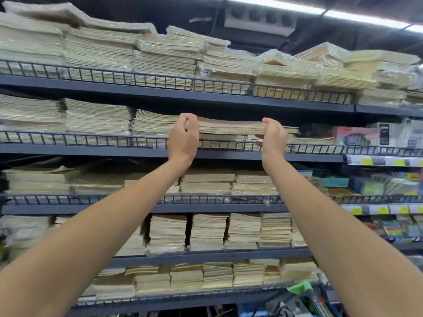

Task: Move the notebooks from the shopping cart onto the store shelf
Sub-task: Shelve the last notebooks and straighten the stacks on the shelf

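Observation:
A tan stack of notebooks (229, 127) lies level on top of other notebooks on the second shelf (229, 155) from the top, behind its wire rail. My left hand (183, 137) curls round the stack's left end, which it hides. At the right end, my right hand (273, 136) holds the stack with the thumb on top and the fingers underneath. Both arms reach up and forward. Only a green handle of the shopping cart (299, 288) shows, at the bottom right.
Dark shelves with low wire rails carry dense piles of cream notebooks on every level; wrapped bundles (286, 69) sit on the top shelf. To the right, a neighbouring bay holds colourful stationery (375, 186) with yellow price tags (366, 161).

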{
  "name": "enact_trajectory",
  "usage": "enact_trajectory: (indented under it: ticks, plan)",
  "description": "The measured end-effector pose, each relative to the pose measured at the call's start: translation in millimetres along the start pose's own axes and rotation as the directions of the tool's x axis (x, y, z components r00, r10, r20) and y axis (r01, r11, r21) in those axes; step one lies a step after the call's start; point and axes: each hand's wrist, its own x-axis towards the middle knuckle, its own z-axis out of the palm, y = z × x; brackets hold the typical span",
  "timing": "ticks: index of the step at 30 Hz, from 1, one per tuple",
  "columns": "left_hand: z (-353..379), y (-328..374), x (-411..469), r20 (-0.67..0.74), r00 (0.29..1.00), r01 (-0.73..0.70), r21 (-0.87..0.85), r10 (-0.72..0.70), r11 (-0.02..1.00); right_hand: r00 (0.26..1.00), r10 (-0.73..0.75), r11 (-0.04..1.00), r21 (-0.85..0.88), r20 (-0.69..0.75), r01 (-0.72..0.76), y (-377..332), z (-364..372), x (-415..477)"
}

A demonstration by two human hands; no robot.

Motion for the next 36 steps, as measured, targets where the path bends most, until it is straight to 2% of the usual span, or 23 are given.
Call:
enact_trajectory:
  ticks: [4,8,10,18,23,27,32,36]
  plan:
    - [12.6,-19.8,22.2,0.077,0.995,-0.068,-0.010,0.068,0.998,0.997,0.019,0.998,0.055,-0.077,-0.015,15.4,11.6,25.6]
    - [27.1,-35.4,30.9,0.072,0.988,-0.140,0.081,0.135,0.987,0.983,0.007,0.995,0.102,-0.186,0.012,28.5,11.6,40.8]
    - [35.3,-42.1,31.5,0.064,0.981,-0.188,0.106,0.182,0.977,0.972,0.046,0.989,0.146,-0.232,-0.012,36.1,11.1,46.4]
    - [55.0,-52.3,25.7,0.045,0.972,-0.235,0.076,0.232,0.969,0.941,0.085,0.986,0.167,-0.328,-0.030,55.4,8.6,53.7]
    - [55.9,-57.0,35.1,0.041,0.977,-0.213,0.047,0.211,0.976,0.947,0.070,0.982,0.187,-0.314,-0.011,54.6,12.3,55.4]
    - [50.5,-57.2,47.2,0.069,0.971,-0.231,0.040,0.228,0.972,0.953,0.005,0.990,0.134,-0.304,0.037,59.2,16.6,55.7]
    - [46.0,-61.3,65.5,0.022,0.969,-0.245,0.035,0.244,0.969,0.983,-0.023,1.000,0.016,-0.183,0.026,66.5,23.6,60.6]
    - [46.6,-69.1,70.5,0.031,0.974,-0.225,0.065,0.223,0.972,0.994,0.011,0.999,-0.043,-0.107,-0.016,65.8,29.2,67.8]
